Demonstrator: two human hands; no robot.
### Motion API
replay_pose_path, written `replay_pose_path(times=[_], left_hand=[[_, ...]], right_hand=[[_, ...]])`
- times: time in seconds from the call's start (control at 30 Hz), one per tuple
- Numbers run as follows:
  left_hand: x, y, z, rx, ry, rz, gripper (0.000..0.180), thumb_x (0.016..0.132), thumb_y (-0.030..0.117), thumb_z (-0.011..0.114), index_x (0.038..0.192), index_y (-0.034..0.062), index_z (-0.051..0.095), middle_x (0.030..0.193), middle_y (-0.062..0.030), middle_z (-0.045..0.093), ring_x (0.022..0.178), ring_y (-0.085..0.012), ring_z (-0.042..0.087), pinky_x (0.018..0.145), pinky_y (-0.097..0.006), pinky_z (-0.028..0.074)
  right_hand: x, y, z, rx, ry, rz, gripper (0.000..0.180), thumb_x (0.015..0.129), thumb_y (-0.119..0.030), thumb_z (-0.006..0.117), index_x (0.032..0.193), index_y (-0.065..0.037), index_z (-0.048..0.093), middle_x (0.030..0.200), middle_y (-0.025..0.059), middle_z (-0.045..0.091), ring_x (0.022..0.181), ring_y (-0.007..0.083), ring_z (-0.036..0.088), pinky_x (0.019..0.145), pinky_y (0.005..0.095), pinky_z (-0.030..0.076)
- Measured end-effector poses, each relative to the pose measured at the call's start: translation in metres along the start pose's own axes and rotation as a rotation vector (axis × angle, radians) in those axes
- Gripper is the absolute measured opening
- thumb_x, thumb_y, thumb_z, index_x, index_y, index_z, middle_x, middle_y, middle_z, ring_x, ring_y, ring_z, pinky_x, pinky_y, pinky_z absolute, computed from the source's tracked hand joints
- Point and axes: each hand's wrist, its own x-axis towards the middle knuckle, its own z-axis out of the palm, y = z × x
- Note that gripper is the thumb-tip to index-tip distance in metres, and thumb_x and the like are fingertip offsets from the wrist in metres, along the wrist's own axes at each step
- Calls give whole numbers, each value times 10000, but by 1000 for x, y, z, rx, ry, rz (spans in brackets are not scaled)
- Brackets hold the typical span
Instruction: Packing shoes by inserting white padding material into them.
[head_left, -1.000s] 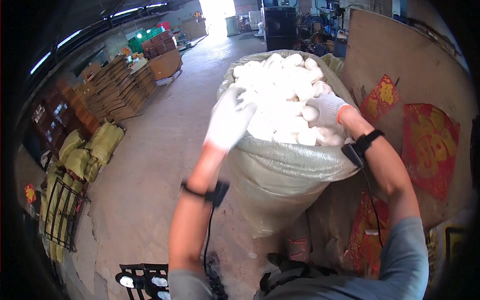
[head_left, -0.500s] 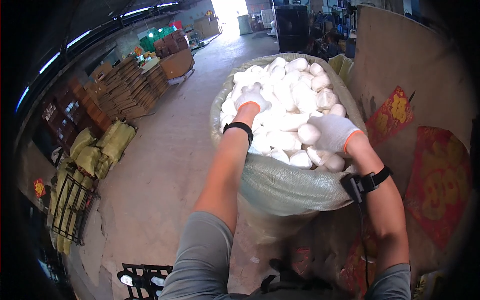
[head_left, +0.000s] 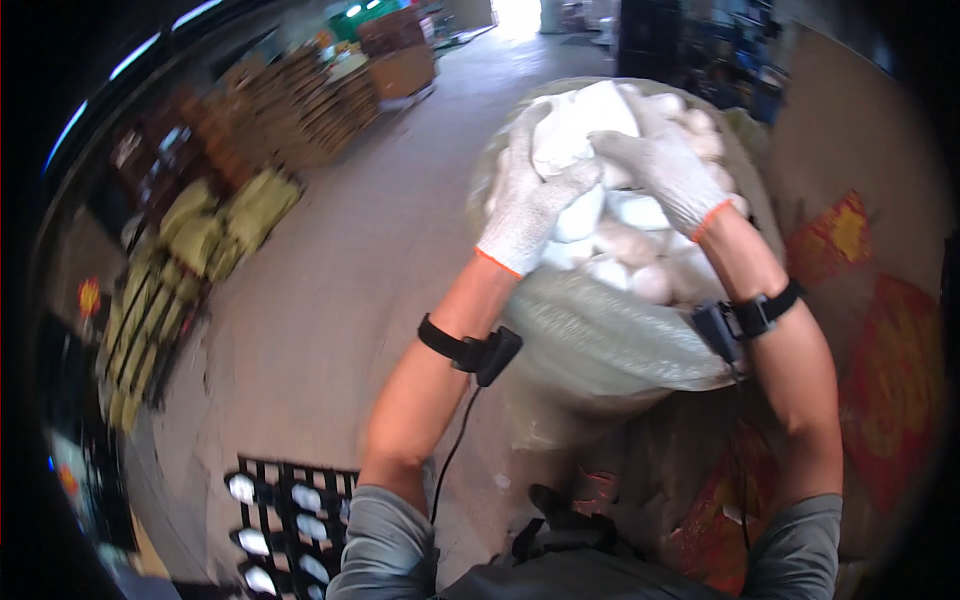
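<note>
Both my gloved hands close on one white lump [head_left: 580,125] at the top of a heaped sack [head_left: 600,350]: my left hand [head_left: 525,205] cups it from the near side, fingers curled together against it, and my right hand [head_left: 665,170] lies over the far side, fingers bent down around it. The lump sits at the crest of the pile [head_left: 630,260], touching the other white lumps packed below and rising above the sack's rim. The sack is a translucent grey-green woven bag, its mouth rolled open and bulging toward me, standing on the concrete floor [head_left: 340,280] beside a wall with red decorations [head_left: 840,235]. The risk, as I judge it, is in the heap itself: the lumps are stacked loose and high, so lifting this one may loosen its neighbours and send them over the rim onto the floor. The knit gloves may also slide on a smooth surface if I squeeze unevenly. A cable [head_left: 450,455] hangs from the band on my left wrist and could snag on the sack's edge. Stacked pallets [head_left: 300,110] and yellow-green bundles [head_left: 215,225] stand well apart to my left.
</note>
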Motion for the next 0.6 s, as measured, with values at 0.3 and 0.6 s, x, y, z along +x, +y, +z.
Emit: replay_pose_path(times=[0.3, 0.6], left_hand=[[-283, 90, -115, -922, 665, -87, 602, 1196, 435, 534, 1696, 112, 446, 1564, -31, 621, 1421, -198, 610, 1227, -391, 496], [-728, 149, -72, -976, 1290, 59, 595, 1011, 274, 722, 1566, 113, 581, 1439, -92, 715, 1338, -256, 694, 1148, -436, 576]], right_hand=[[-144, -185, 170, 301, -629, -425, 773, 911, 64, 666, 1653, -8, 463, 1450, 224, 691, 1352, 286, 698, 1149, 387, 559], [-456, -267, 371, 527, -1549, -1031, 668, 999, -114, 710, 1637, -88, 515, 1589, 243, 589, 1504, 413, 567, 1276, 454, 441]])
